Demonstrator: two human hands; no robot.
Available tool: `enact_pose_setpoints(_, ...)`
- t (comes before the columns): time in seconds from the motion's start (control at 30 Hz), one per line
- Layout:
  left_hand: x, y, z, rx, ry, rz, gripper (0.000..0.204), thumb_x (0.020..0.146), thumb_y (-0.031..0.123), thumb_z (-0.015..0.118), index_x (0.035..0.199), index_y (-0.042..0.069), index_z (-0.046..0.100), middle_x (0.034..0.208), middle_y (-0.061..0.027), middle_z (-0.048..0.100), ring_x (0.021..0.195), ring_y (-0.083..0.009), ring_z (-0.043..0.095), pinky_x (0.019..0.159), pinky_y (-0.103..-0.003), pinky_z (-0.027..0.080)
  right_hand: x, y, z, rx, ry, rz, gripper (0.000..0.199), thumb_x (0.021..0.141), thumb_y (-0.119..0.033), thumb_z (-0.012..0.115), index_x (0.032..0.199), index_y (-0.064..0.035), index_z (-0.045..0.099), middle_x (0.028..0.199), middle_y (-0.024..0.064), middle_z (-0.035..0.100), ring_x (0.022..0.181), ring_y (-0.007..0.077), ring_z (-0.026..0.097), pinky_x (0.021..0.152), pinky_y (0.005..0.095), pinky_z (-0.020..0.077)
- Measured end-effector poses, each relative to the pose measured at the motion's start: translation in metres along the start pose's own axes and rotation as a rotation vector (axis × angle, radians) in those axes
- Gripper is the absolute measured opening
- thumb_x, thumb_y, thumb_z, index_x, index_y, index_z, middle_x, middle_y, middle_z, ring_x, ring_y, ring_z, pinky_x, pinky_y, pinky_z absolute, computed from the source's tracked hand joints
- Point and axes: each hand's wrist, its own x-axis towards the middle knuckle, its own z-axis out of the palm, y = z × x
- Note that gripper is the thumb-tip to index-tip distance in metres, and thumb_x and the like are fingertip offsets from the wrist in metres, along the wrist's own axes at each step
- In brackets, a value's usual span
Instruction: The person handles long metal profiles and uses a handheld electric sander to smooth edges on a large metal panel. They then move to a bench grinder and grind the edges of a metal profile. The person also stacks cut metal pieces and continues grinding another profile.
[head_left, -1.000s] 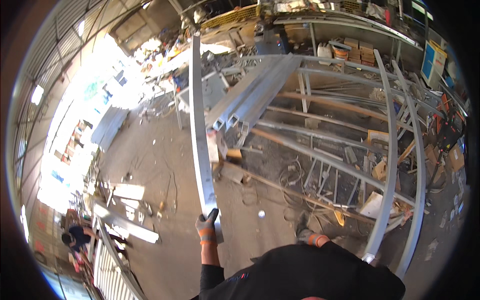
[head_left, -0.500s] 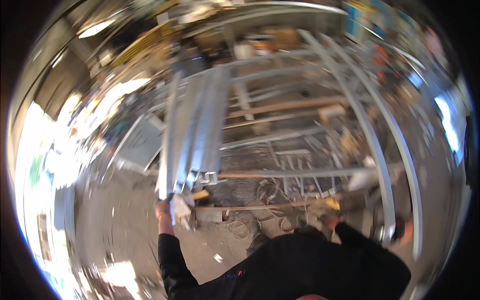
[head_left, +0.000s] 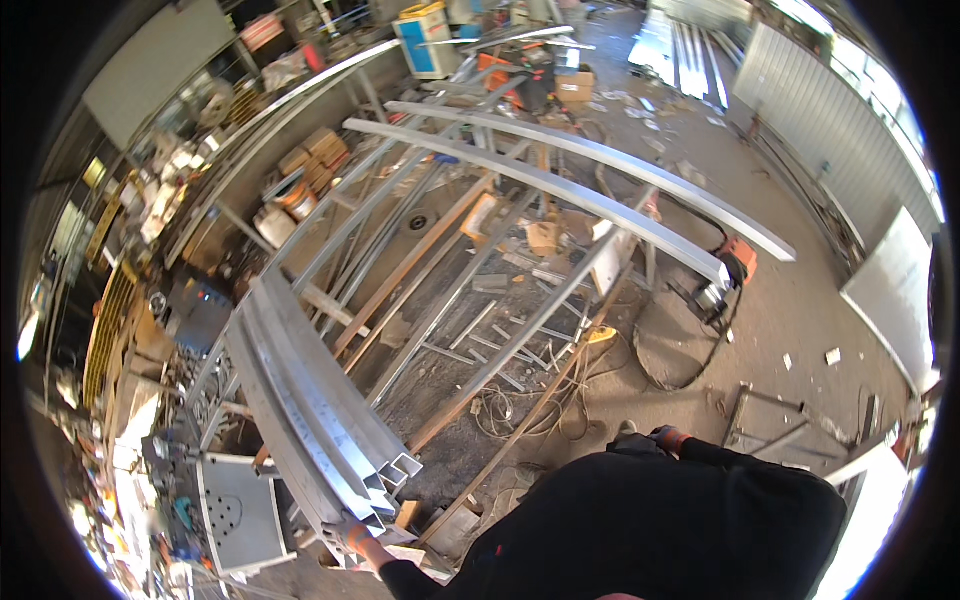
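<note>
My left hand (head_left: 350, 537), in a grey and orange glove, is at the near end of the outermost metal tube in a stack of long silver metal tubes (head_left: 318, 385). Its fingers appear curled over that end, partly hidden. The tubes lie side by side across a metal frame, their square hollow ends toward me. My right hand (head_left: 670, 437), gloved alike, hangs low beside my dark-sleeved body, away from the tubes. Its fingers are too small and shadowed to make out.
Two long metal beams (head_left: 560, 180) lie across the rack's far right side. An orange tool (head_left: 738, 256) with a looped black cable stands by their ends. Thin cables (head_left: 545, 410) tangle on the floor ahead. A grey perforated panel (head_left: 240, 510) sits left of the tubes.
The view has swung to the right, so the tubes now slant at the lower left. My left hand stays at the tube's end; my right hand remains low at my side.
</note>
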Motion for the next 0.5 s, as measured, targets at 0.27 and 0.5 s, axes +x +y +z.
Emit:
enact_pose_setpoints(0.27, -0.306, 0.193, -0.022, -0.343, -0.396, 0.750, 0.079, 0.111, 0.039, 0.073, 0.177, 0.006, 0.045, 0.185, -0.0250, 0.039, 0.175, -0.0397, 0.031, 0.141, -0.056, 0.028, -0.038, 0.101, 0.009, 0.099, -0.038, -0.254, 0.040, 0.106, -0.040, 0.071, 0.136, -0.0170, 0.082, 0.138, 0.0163, 0.079, 0.131, 0.0413, 0.073, 0.112, 0.0474, 0.0599)
enact_pose_setpoints(0.5, -0.672, 0.320, -0.094, -0.660, -0.349, 1.798, 0.073, 0.101, 0.026, 0.088, 0.164, 0.003, 0.058, 0.165, -0.0292, 0.058, 0.152, -0.0469, 0.057, 0.129, -0.053, 0.046, -0.070, 0.269, -0.027, 0.495, 0.235, -0.165, 0.060, 0.104, -0.046, 0.079, 0.150, -0.0062, 0.076, 0.130, 0.0195, 0.086, 0.111, 0.0347, 0.081, 0.098, 0.0464, 0.0616)
